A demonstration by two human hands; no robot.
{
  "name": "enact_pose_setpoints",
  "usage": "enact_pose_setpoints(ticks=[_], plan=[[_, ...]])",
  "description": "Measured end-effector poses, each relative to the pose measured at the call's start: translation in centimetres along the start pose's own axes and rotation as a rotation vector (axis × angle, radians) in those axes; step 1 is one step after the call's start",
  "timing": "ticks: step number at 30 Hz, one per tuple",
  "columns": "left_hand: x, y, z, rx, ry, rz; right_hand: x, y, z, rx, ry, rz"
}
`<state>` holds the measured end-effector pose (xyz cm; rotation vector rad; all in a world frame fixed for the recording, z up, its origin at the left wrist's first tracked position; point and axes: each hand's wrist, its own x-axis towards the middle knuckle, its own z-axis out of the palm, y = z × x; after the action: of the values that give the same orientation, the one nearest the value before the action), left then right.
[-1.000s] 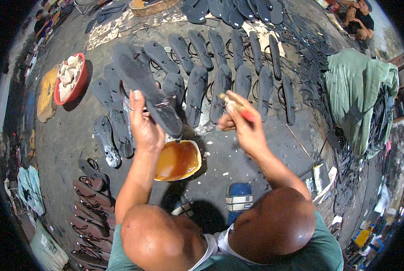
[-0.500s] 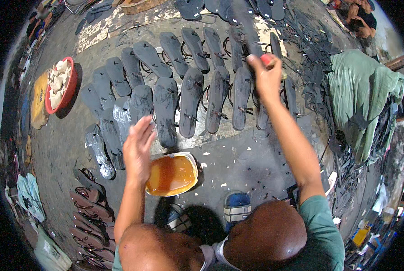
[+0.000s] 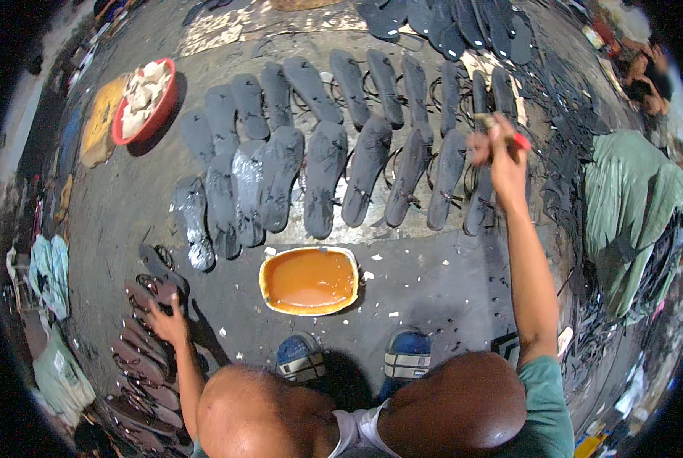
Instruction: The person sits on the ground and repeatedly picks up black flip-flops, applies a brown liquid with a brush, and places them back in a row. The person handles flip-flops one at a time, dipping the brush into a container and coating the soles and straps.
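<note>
My right hand (image 3: 503, 156) is closed around a small brush (image 3: 520, 142) with a red handle, its pale end pointing left over the right end of the dark sole rows. Under and beside it lie dark grey sandal soles (image 3: 447, 172) with thin straps. Down at the left, my left hand (image 3: 170, 324) has thumb and fingers apart at the top of a row of brown strapped sandals (image 3: 138, 366); whether it touches one I cannot tell. Between the hands sits a pale-rimmed tub (image 3: 264, 296) of amber, glue-like liquid. Several leftmost soles, such as one sole (image 3: 196, 229), look wet and shiny.
A red basin (image 3: 172, 91) of cream pieces stands far left beside a yellow container (image 3: 99, 133). Green cloth (image 3: 624, 206) covers a heap at right, near black scraps (image 3: 559, 99). More dark soles (image 3: 463, 27) lie at the back. Another person (image 3: 647, 84) sits far right.
My left hand has moved from above the tub down left to the brown sandals. The right hand, still holding the brush, has shifted right and slightly nearer. The view has shifted too.
</note>
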<state>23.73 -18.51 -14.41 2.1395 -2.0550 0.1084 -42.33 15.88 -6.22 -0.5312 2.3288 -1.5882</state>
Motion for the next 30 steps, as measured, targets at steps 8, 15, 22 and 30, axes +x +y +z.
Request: enact_pose_setpoints(ticks=[8, 15, 22, 30], plan=[[-0.5, -1.1, 6.1, -0.169, 0.178, 0.004, -17.9, -5.0, 10.1, -0.277, -0.43, -0.527], [1.1, -7.0, 7.3, -0.513, 0.446, -0.266, -19.6, -3.8, 17.0, -0.401, -0.391, -0.657], [-9.2, 1.3, -1.8, -0.845, 0.211, 0.101, -21.6, -7.3, 10.2, -0.575, -0.563, -0.353], [-16.6, 2.5, 2.3, -0.361, -0.202, 0.503, -24.2, -3.4, 8.6, -0.562, -0.55, -0.325]])
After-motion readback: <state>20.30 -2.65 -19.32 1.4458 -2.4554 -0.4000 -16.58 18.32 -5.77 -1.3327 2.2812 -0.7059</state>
